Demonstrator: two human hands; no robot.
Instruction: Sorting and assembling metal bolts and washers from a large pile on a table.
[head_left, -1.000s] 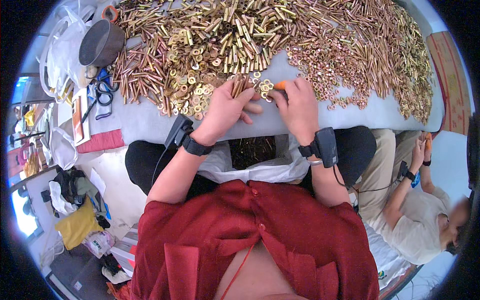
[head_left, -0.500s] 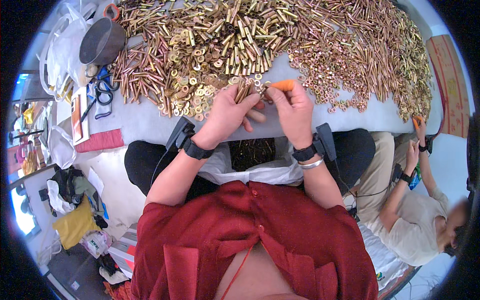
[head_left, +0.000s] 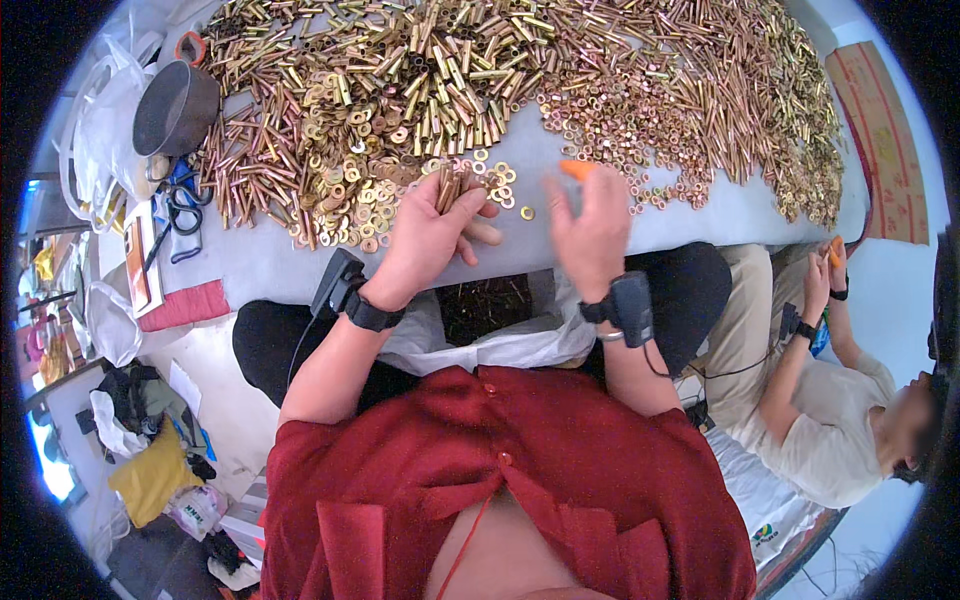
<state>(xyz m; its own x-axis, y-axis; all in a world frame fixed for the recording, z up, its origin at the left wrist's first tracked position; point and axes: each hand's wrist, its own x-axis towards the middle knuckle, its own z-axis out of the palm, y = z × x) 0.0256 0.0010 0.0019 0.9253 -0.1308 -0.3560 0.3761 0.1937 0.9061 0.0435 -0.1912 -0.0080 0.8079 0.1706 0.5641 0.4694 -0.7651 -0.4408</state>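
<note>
- A table [head_left: 280, 265] with a smooth, pale grey top curves across the upper half of the frame.
- At the upper left stand crumpled, translucent plastic bags [head_left: 110, 140] and a dark, round pan [head_left: 175, 108]; scissors [head_left: 184, 213] with looped dark handles and a flat red cloth [head_left: 185, 305] lie below.
- Brown cardboard [head_left: 880, 145] borders the table at the upper right; a co-worker [head_left: 835, 430] in a pale top sits at the right edge.
- Soft yellow fabric [head_left: 155, 475] lies in a heap at the lower left.
- Slim, shiny brassy tubes [head_left: 460, 60] spread thickly across the top; flat ring-shaped washers [head_left: 345, 210] gather left of centre, small chunky nuts [head_left: 620, 140] right of centre.
- Near the centre, the left hand [head_left: 425, 235] has its fingers curled around a small bundle of metal tubes [head_left: 450, 190].
- Right of it, the right hand [head_left: 592, 230] is blurred, an orange cover [head_left: 576, 169] on one fingertip; whether its fingers grip anything cannot be told.
- One loose washer [head_left: 527, 213] lies flat between the hands.
</note>
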